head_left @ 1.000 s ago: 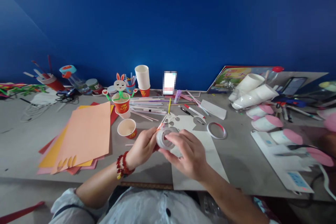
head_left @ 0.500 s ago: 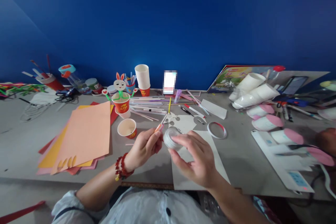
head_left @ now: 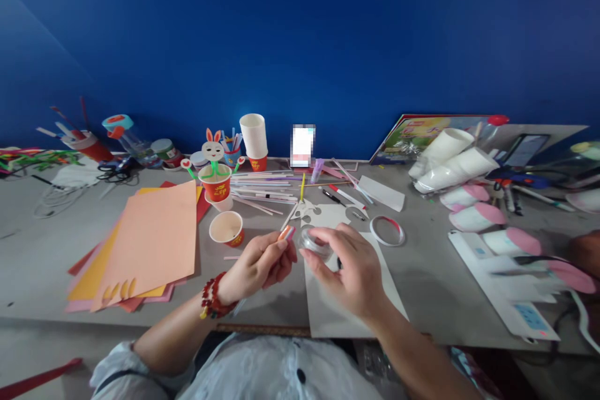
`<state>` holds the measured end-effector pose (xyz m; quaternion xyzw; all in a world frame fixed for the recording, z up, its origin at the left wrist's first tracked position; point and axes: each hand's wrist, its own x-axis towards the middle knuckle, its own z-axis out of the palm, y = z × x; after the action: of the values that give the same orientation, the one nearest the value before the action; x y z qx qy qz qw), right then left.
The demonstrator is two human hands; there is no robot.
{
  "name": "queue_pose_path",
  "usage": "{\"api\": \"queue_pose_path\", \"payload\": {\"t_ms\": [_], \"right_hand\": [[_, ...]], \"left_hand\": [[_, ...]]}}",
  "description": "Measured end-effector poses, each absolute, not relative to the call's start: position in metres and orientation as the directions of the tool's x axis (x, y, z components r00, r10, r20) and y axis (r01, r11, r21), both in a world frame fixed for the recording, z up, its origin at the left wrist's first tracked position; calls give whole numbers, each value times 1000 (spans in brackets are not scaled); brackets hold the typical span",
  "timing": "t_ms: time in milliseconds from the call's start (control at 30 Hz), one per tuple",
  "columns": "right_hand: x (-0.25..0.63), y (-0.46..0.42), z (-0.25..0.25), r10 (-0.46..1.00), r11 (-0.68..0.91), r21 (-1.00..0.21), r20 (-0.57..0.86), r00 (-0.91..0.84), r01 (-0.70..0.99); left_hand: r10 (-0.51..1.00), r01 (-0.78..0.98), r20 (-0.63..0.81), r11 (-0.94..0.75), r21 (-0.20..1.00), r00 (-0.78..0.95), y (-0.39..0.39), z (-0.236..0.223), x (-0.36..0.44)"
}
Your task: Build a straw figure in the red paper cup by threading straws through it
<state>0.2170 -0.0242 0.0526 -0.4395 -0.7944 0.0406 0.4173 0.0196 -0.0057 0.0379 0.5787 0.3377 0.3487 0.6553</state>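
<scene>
My left hand [head_left: 260, 259] is closed in a pinch on a small orange, pink and white strip bundle [head_left: 286, 234]; its exact kind is hard to make out. Just to the right, my right hand [head_left: 354, 269] has its thumb and forefinger around a clear tape roll [head_left: 313, 244], over the white paper sheet [head_left: 356, 300]. The roll is blurred and partly covered by the fingers. Left of my hands stands an open paper cup [head_left: 227, 229]. Behind it a red cup [head_left: 217, 186] carries a rabbit face [head_left: 212, 150] on green stems.
Coloured paper sheets [head_left: 154, 237] lie at the left. Paper straws [head_left: 265, 187], pens [head_left: 347, 197] and a cut white sheet [head_left: 328, 215] lie beyond my hands. To the right are a tape ring [head_left: 387, 244], wrapped white cups [head_left: 450, 169] and a power strip [head_left: 525, 319].
The clear tape roll has shifted slightly right and turned, and my right fingers have closed more around it. My left hand has moved slightly, still holding the strip bundle.
</scene>
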Motion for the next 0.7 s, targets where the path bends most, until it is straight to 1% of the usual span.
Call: {"api": "queue_pose_path", "payload": {"t_ms": [100,200,433,533,633,700], "right_hand": [[217,-22,52,713,619,-394,644,-276,679],[216,-21,55,698,633,-387,661,-277,671],[212,-20,60,677,649,-372,681,-280,664],[211,-17,58,679,659,-392,677,-284,642],[212,-14,55,697,671,-446,652,-298,592],[213,-13,55,709,674,-484,636,-305,558]], "left_hand": [[825,-86,-75,148,985,560,-5,37,19],[807,-107,-114,214,971,579,-5,35,19],[806,-107,-93,191,976,585,-6,33,18],[763,-123,-95,224,967,640,-6,31,17],[716,-135,-96,259,956,692,-6,29,14],[703,-130,-89,252,959,706,-5,29,13]]}}
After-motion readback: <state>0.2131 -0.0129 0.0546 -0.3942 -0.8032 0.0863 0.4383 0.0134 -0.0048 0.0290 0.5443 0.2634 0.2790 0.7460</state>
